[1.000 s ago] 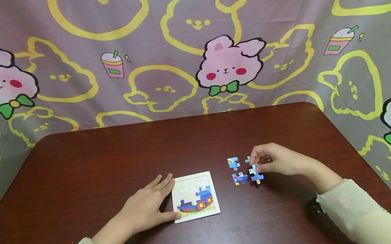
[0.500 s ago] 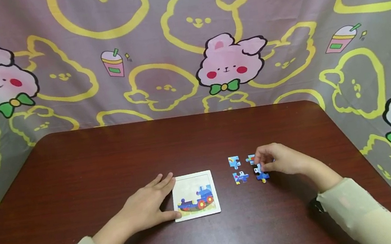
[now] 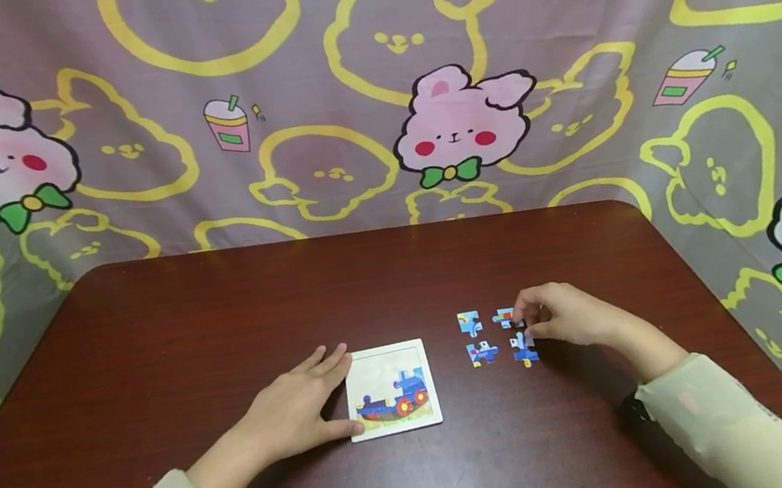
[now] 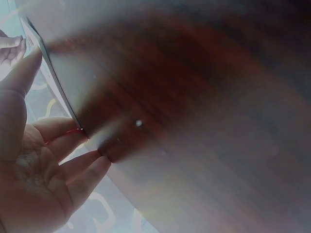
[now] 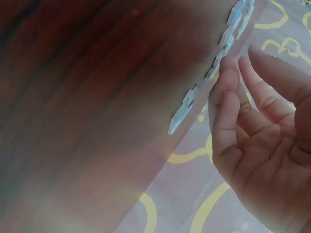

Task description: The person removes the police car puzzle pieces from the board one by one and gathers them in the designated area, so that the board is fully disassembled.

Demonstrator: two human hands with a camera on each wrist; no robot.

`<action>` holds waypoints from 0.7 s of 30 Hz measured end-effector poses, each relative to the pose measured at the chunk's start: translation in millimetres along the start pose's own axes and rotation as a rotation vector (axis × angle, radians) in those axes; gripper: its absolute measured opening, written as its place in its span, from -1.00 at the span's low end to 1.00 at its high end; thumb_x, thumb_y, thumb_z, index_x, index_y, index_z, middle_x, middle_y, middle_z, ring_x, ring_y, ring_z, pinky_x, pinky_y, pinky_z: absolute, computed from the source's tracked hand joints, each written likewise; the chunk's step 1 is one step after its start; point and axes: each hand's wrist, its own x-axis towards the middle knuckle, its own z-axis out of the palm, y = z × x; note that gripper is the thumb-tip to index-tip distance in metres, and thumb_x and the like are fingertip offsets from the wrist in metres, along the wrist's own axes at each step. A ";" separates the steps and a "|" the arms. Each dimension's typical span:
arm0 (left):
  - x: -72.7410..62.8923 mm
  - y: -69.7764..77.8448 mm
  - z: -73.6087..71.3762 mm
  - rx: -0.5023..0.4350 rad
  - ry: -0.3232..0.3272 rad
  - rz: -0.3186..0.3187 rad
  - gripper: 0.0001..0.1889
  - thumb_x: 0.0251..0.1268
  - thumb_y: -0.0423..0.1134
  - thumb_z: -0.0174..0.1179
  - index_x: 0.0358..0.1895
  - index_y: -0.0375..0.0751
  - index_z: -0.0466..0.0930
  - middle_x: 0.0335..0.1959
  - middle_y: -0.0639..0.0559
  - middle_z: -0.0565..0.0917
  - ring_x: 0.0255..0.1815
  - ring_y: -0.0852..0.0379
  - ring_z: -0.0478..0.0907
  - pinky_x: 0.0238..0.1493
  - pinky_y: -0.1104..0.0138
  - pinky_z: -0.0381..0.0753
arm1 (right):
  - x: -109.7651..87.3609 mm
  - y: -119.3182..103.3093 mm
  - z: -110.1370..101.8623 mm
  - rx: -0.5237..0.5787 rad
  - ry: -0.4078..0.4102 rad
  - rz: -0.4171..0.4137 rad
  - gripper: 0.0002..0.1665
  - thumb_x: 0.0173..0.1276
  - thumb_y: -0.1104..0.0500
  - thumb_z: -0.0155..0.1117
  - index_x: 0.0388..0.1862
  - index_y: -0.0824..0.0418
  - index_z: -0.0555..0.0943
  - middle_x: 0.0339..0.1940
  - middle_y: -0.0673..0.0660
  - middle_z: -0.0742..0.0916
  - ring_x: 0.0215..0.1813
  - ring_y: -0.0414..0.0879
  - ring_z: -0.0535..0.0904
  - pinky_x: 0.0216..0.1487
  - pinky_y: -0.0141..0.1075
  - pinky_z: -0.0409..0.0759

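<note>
My left hand (image 3: 291,415) steadies the left edge of a white square puzzle tray (image 3: 386,353), its thumb and fingertips at the rim and its fingers fairly straight. Pieces of a blue train with red wheels (image 3: 406,406) fill the tray's lower part; its upper part is bare. To the right, my right hand (image 3: 572,318) hovers over loose jigsaw pieces, thumb and fingertips close above a blue jigsaw piece (image 3: 526,352). In the right wrist view, the right fingers (image 5: 228,107) are loosely bent and apart from the thumb, with nothing between them.
Other loose pieces lie by the right hand: a light blue piece (image 3: 469,323), a piece with a red patch (image 3: 504,318) and a blue-and-white piece (image 3: 482,353). Another piece (image 5: 183,110) shows apart in the right wrist view. A patterned curtain (image 3: 303,63) surrounds the brown table (image 3: 255,298).
The blue piece under my right hand has slid a little to the right, and the right fingers have come off it. My left hand keeps its place on the tray.
</note>
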 end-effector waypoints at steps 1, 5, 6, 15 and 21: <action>0.0 0.0 -0.2 0.000 0.000 0.000 -0.01 0.10 0.36 0.30 0.50 -0.20 0.27 0.55 -0.07 0.26 0.56 -0.19 0.19 0.25 -0.11 0.51 | 0.2 0.0 -0.2 -0.007 0.005 -0.002 -0.85 0.26 0.38 0.37 -0.22 0.24 0.63 -0.39 0.00 0.69 -0.37 -0.21 0.53 -0.33 -0.37 0.54; -0.4 -0.3 -0.7 -0.002 0.002 0.004 -0.01 0.11 0.35 0.30 0.49 -0.21 0.27 0.55 -0.08 0.26 0.56 -0.20 0.20 0.25 -0.12 0.51 | 3.8 -4.3 -0.2 -0.002 0.005 -0.024 -0.86 0.27 0.35 0.37 -0.21 0.23 0.63 -0.38 -0.02 0.69 -0.36 -0.21 0.52 -0.31 -0.37 0.52; -0.5 -0.4 -0.8 -0.002 0.003 0.006 -0.01 0.11 0.35 0.30 0.49 -0.21 0.28 0.55 -0.09 0.26 0.56 -0.20 0.20 0.25 -0.12 0.51 | 5.4 -6.4 0.3 0.003 -0.001 -0.033 -0.86 0.27 0.35 0.37 -0.20 0.22 0.63 -0.38 -0.02 0.69 -0.37 -0.21 0.51 -0.32 -0.37 0.51; -0.1 -0.5 -0.9 0.000 0.013 0.015 -0.01 0.10 0.34 0.31 0.49 -0.22 0.28 0.54 -0.10 0.27 0.55 -0.21 0.21 0.26 -0.12 0.50 | 29.7 -38.9 18.2 0.035 -0.087 -0.149 -0.84 0.29 0.31 0.38 -0.17 0.18 0.62 -0.35 -0.07 0.68 -0.32 -0.21 0.54 -0.25 -0.36 0.55; -0.5 -0.8 0.1 -0.004 0.009 0.011 -0.01 0.10 0.35 0.31 0.49 -0.21 0.29 0.55 -0.09 0.27 0.56 -0.21 0.20 0.24 -0.15 0.50 | 45.4 -65.3 32.3 0.022 -0.144 -0.227 -0.82 0.31 0.29 0.38 -0.13 0.16 0.62 -0.28 -0.01 0.68 -0.29 -0.25 0.55 -0.25 -0.39 0.57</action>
